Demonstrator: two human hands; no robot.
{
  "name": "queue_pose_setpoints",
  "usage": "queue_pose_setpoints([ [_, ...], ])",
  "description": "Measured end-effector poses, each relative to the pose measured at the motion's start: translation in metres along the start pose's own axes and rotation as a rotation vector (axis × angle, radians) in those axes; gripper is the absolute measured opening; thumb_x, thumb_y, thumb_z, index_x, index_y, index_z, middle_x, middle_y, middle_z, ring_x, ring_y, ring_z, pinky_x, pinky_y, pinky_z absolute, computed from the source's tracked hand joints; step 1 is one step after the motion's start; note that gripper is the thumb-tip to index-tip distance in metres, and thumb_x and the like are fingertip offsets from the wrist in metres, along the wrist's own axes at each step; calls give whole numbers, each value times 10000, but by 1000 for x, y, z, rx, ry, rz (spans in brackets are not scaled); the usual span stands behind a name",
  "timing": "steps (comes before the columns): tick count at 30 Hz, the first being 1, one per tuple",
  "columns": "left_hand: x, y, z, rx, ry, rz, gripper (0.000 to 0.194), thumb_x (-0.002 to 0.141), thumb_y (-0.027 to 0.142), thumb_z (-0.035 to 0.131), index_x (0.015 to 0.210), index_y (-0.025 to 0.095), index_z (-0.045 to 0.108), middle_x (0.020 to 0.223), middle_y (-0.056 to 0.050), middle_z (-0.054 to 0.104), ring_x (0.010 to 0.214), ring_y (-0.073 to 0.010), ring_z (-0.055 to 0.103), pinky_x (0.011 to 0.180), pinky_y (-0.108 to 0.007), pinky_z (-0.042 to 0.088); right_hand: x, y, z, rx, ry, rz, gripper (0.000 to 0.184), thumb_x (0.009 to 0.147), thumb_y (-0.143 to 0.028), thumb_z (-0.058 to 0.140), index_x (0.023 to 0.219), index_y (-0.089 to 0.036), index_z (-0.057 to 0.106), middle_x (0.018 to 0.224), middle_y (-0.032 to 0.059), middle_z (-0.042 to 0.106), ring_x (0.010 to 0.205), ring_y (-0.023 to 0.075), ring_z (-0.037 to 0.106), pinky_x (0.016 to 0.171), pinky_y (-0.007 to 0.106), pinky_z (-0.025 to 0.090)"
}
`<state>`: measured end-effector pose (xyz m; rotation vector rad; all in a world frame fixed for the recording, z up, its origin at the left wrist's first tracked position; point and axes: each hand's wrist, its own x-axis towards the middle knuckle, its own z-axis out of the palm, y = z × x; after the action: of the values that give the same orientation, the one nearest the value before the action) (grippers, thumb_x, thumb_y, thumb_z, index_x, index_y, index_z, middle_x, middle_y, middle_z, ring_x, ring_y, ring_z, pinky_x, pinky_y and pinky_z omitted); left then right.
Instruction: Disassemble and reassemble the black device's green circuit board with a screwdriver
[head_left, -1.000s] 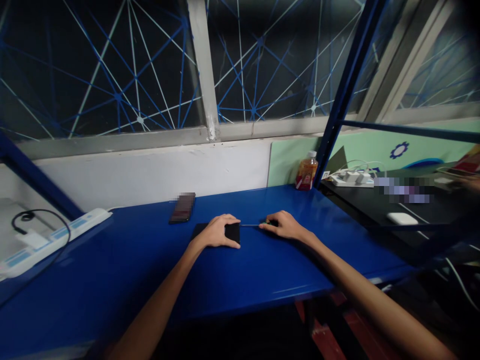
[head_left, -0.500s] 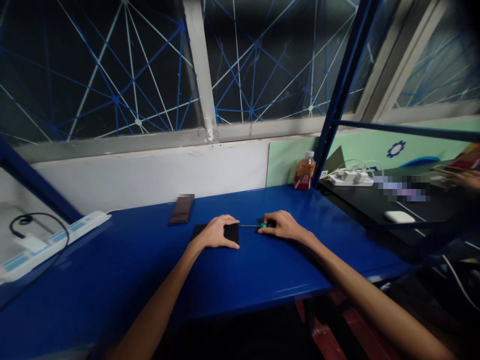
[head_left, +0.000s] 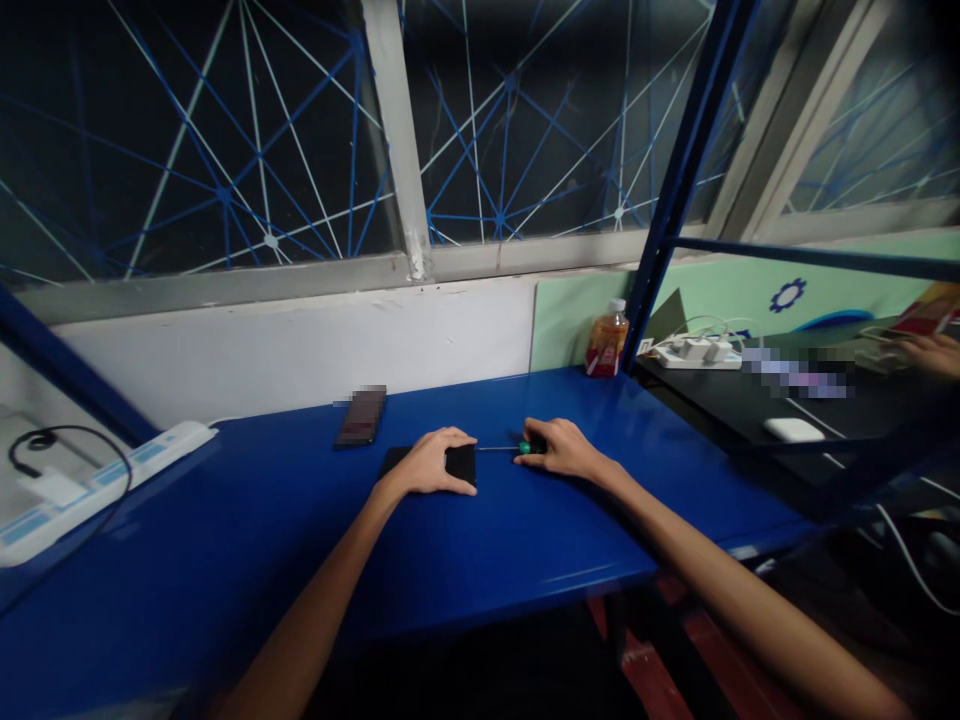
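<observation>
A flat black rectangular object [head_left: 463,466] lies on the blue table, partly covered by my left hand [head_left: 427,464]. The thumb and fingers of that hand grip its near and far edges. To the right, my right hand [head_left: 564,448] pinches the handle of a screwdriver [head_left: 524,448], which has a green end and a dark grip. Its thin metal shaft points left, level with the table, and the tip reaches the right edge of the black object. Whether the tip sits in a screw is too small to see.
A phone [head_left: 361,415] lies behind the black object. A drink bottle [head_left: 607,340] stands at the back right corner by a blue post. On the left is a white power strip [head_left: 161,455] with a cable. Another person's hand [head_left: 934,352] shows above the black table at right.
The fingers of my right hand have shifted slightly around the screwdriver, and more of its green end shows. My left hand keeps its hold on the black object.
</observation>
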<state>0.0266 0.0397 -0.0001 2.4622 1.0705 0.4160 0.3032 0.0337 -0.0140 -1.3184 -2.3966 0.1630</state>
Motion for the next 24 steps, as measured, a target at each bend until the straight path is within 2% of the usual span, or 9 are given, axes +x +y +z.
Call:
queue_pose_setpoints([
  [3, 0, 1, -1, 2, 1, 10, 796, 553, 599, 761, 1244, 252, 570, 1255, -94, 553, 1141, -323, 517, 958, -426, 405, -1, -3, -1, -11, 26, 1, 380, 802, -587, 547, 804, -207, 543, 628, 1, 605, 563, 149, 528, 529, 239, 253],
  [8, -1, 3, -3, 10, -10, 10, 789, 570, 611, 746, 1251, 257, 561, 1231, -88, 563, 1120, -310, 526, 953, -419, 409, -1, 0, 0, -2, 20, -8, 372, 913, -500, 413, 803, -206, 613, 687, 28, 648, 616, 155, 561, 564, 251, 283],
  [14, -2, 4, -4, 24, -17, -5, 768, 599, 645, 705, 1254, 275, 553, 1232, -86, 557, 1116, -314, 523, 938, -434, 412, 1, 7, -2, 22, 20, -42, 424, 840, -578, 506, 767, -194, 671, 748, 46, 643, 650, 156, 549, 572, 255, 294],
  [19, -2, 2, -4, 35, -20, -13, 777, 598, 648, 704, 1262, 276, 547, 1235, -86, 556, 1118, -316, 523, 939, -430, 410, 2, 8, -2, 159, 24, -9, 401, 718, -591, 645, 725, -191, 611, 726, 10, 617, 614, 131, 515, 556, 237, 290],
  [24, -2, 1, -2, 49, -17, -12, 772, 605, 658, 691, 1260, 275, 550, 1254, -89, 549, 1129, -319, 519, 948, -419, 403, 2, 7, 0, 176, -30, 26, 361, 703, -538, 676, 797, -211, 557, 649, -35, 570, 545, 113, 464, 532, 224, 265],
])
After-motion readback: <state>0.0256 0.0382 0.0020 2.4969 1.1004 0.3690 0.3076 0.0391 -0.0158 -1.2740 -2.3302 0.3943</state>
